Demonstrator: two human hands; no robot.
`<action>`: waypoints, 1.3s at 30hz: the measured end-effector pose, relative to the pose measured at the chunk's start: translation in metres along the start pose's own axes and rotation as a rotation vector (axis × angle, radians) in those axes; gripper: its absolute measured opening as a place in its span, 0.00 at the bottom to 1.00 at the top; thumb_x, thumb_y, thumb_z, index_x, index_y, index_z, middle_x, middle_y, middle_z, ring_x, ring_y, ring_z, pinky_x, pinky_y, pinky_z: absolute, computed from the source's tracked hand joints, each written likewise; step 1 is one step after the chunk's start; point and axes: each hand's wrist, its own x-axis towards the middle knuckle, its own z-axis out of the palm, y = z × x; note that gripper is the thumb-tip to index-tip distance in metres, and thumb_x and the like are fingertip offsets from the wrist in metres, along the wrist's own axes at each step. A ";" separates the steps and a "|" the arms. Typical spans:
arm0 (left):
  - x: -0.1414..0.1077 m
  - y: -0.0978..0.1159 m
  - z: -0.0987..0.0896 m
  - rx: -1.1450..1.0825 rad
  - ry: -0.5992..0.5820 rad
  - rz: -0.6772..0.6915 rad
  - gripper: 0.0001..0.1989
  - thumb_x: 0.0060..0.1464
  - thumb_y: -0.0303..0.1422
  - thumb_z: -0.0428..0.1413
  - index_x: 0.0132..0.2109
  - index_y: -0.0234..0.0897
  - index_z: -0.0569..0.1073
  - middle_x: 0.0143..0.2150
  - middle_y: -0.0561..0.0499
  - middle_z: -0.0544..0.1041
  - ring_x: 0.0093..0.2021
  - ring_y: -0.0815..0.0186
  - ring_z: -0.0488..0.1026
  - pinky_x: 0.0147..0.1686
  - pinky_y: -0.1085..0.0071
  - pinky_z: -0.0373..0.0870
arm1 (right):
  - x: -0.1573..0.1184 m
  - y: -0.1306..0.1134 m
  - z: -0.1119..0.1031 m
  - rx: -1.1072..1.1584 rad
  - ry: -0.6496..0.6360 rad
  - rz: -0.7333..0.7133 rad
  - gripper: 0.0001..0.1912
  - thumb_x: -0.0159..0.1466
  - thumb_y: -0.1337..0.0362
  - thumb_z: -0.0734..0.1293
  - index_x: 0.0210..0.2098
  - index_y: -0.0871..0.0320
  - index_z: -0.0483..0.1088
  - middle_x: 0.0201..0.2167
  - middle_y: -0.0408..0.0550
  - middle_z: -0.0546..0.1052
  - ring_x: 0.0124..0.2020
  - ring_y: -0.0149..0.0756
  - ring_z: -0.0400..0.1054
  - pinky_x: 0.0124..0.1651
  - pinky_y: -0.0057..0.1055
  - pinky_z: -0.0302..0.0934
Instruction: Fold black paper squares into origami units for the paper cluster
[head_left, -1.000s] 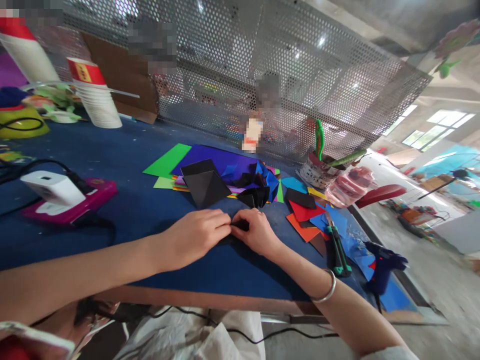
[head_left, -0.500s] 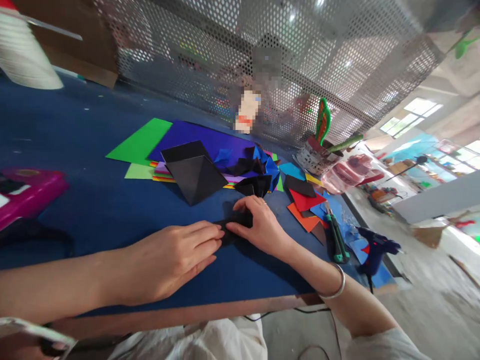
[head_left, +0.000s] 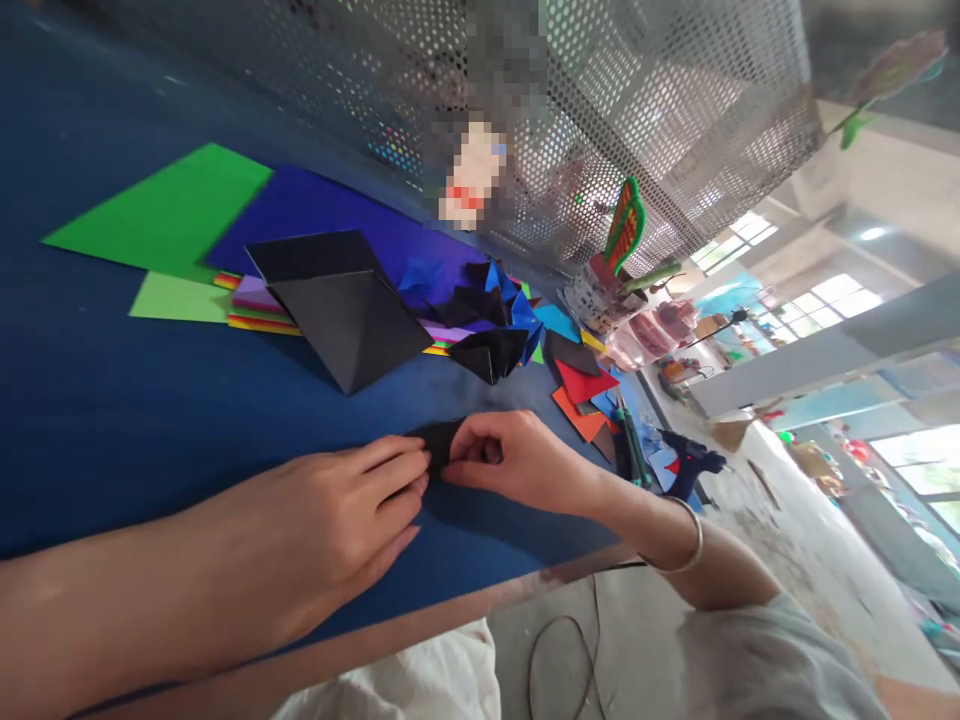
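Observation:
A small piece of black paper (head_left: 440, 440) lies on the blue tabletop between my two hands, mostly covered by fingers. My left hand (head_left: 345, 525) holds its left end, the fingertips pressed together on it. At the other end, my right hand (head_left: 514, 460) pinches the paper between thumb and curled fingers. Beyond the hands sits a larger black folded sheet (head_left: 360, 330), with a small black folded paper piece (head_left: 491, 352) to its right. Blue folded pieces (head_left: 521, 318) stand just behind that one.
Green paper (head_left: 165, 210) and dark blue paper (head_left: 300, 220) lie at the back left. To the right are red paper (head_left: 585, 382), a green-and-black cutter (head_left: 631, 440) and a glue gun (head_left: 690, 455). A perforated metal panel (head_left: 630, 90) stands behind, near a pot (head_left: 596, 292).
The camera view has turned, so the table's things appear shifted left. My right fingers have curled in more and exposed a little more black paper. Both hands stay at the black paper.

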 end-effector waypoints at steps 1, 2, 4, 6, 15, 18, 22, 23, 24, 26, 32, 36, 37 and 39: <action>0.000 0.000 0.001 0.001 -0.005 -0.005 0.14 0.74 0.28 0.53 0.47 0.38 0.85 0.50 0.45 0.87 0.57 0.54 0.79 0.60 0.61 0.80 | 0.003 -0.002 -0.002 -0.025 -0.023 0.024 0.10 0.66 0.69 0.80 0.33 0.56 0.77 0.25 0.33 0.74 0.28 0.25 0.66 0.36 0.25 0.58; -0.001 0.000 0.001 -0.002 -0.009 -0.016 0.14 0.74 0.29 0.53 0.47 0.38 0.85 0.50 0.45 0.86 0.58 0.54 0.79 0.60 0.61 0.80 | 0.005 -0.005 -0.005 -0.052 -0.048 0.047 0.10 0.66 0.68 0.81 0.33 0.56 0.78 0.24 0.33 0.74 0.28 0.25 0.67 0.36 0.26 0.58; -0.002 0.000 0.001 -0.017 -0.015 -0.036 0.15 0.75 0.30 0.52 0.48 0.37 0.85 0.52 0.44 0.86 0.59 0.54 0.79 0.60 0.61 0.80 | 0.010 -0.012 -0.008 -0.106 -0.092 0.090 0.10 0.65 0.66 0.82 0.32 0.56 0.78 0.24 0.33 0.74 0.29 0.26 0.69 0.37 0.26 0.59; -0.004 -0.002 0.001 -0.047 -0.025 -0.047 0.16 0.75 0.30 0.50 0.49 0.37 0.84 0.54 0.44 0.86 0.59 0.54 0.79 0.60 0.60 0.80 | 0.014 -0.018 -0.011 -0.150 -0.133 0.113 0.10 0.64 0.65 0.82 0.32 0.56 0.79 0.25 0.34 0.76 0.30 0.28 0.71 0.38 0.27 0.59; -0.007 -0.012 -0.002 -0.184 -0.112 -0.010 0.18 0.71 0.29 0.48 0.55 0.39 0.83 0.59 0.43 0.85 0.62 0.49 0.80 0.60 0.54 0.84 | 0.015 -0.018 -0.017 -0.200 -0.154 0.049 0.09 0.64 0.68 0.81 0.30 0.56 0.79 0.25 0.35 0.77 0.30 0.29 0.74 0.37 0.26 0.61; -0.008 -0.010 -0.002 -0.188 -0.130 -0.028 0.19 0.71 0.27 0.47 0.55 0.38 0.83 0.58 0.43 0.85 0.63 0.48 0.79 0.63 0.53 0.83 | 0.015 -0.016 -0.018 -0.173 -0.167 0.061 0.09 0.64 0.68 0.81 0.30 0.56 0.79 0.25 0.35 0.77 0.29 0.29 0.73 0.37 0.26 0.62; -0.007 -0.010 0.000 -0.178 -0.114 -0.008 0.21 0.71 0.26 0.47 0.55 0.40 0.84 0.56 0.45 0.86 0.63 0.49 0.79 0.64 0.55 0.82 | 0.018 -0.015 -0.021 -0.167 -0.190 0.105 0.09 0.63 0.67 0.81 0.30 0.56 0.80 0.24 0.34 0.77 0.29 0.28 0.72 0.36 0.25 0.62; -0.007 -0.011 0.000 -0.180 -0.111 -0.002 0.21 0.71 0.28 0.47 0.56 0.40 0.83 0.57 0.44 0.86 0.63 0.49 0.79 0.63 0.55 0.83 | 0.018 -0.015 -0.023 -0.169 -0.194 0.116 0.09 0.63 0.68 0.81 0.29 0.56 0.81 0.23 0.34 0.76 0.29 0.28 0.72 0.36 0.25 0.62; -0.007 -0.012 0.001 -0.182 -0.111 -0.005 0.21 0.71 0.28 0.47 0.57 0.39 0.83 0.58 0.43 0.85 0.63 0.49 0.79 0.63 0.55 0.83 | 0.018 -0.015 -0.025 -0.172 -0.199 0.126 0.09 0.62 0.68 0.81 0.29 0.56 0.81 0.23 0.34 0.76 0.29 0.28 0.72 0.36 0.25 0.62; -0.008 -0.012 0.001 -0.189 -0.112 -0.004 0.21 0.71 0.29 0.46 0.56 0.37 0.83 0.59 0.41 0.85 0.64 0.48 0.78 0.63 0.53 0.83 | 0.018 -0.013 -0.029 -0.172 -0.208 0.153 0.08 0.62 0.68 0.81 0.29 0.57 0.81 0.23 0.35 0.76 0.29 0.29 0.72 0.36 0.25 0.62; -0.008 -0.009 0.002 -0.247 -0.063 -0.014 0.19 0.70 0.26 0.47 0.52 0.38 0.83 0.56 0.43 0.86 0.62 0.47 0.79 0.65 0.51 0.80 | 0.016 -0.006 -0.039 -0.150 -0.218 0.244 0.07 0.62 0.67 0.80 0.29 0.59 0.82 0.22 0.35 0.75 0.29 0.29 0.70 0.35 0.26 0.60; -0.007 -0.009 0.002 -0.242 -0.051 -0.041 0.19 0.72 0.26 0.46 0.52 0.38 0.83 0.56 0.44 0.86 0.64 0.49 0.78 0.67 0.52 0.79 | 0.014 0.002 -0.046 -0.140 -0.218 0.269 0.08 0.63 0.65 0.80 0.29 0.60 0.82 0.22 0.37 0.75 0.29 0.30 0.69 0.34 0.27 0.58; -0.007 -0.010 0.002 -0.236 -0.064 -0.028 0.20 0.72 0.26 0.45 0.53 0.38 0.82 0.56 0.44 0.85 0.63 0.49 0.78 0.67 0.53 0.79 | 0.013 0.005 -0.047 -0.133 -0.215 0.270 0.08 0.63 0.65 0.80 0.29 0.61 0.82 0.22 0.37 0.75 0.29 0.30 0.69 0.34 0.27 0.58; -0.007 -0.013 0.002 -0.230 -0.090 0.012 0.19 0.71 0.27 0.46 0.54 0.38 0.82 0.57 0.44 0.85 0.62 0.48 0.79 0.65 0.52 0.81 | 0.013 0.009 -0.049 -0.120 -0.212 0.269 0.08 0.62 0.65 0.80 0.30 0.61 0.82 0.23 0.37 0.75 0.29 0.30 0.68 0.34 0.27 0.59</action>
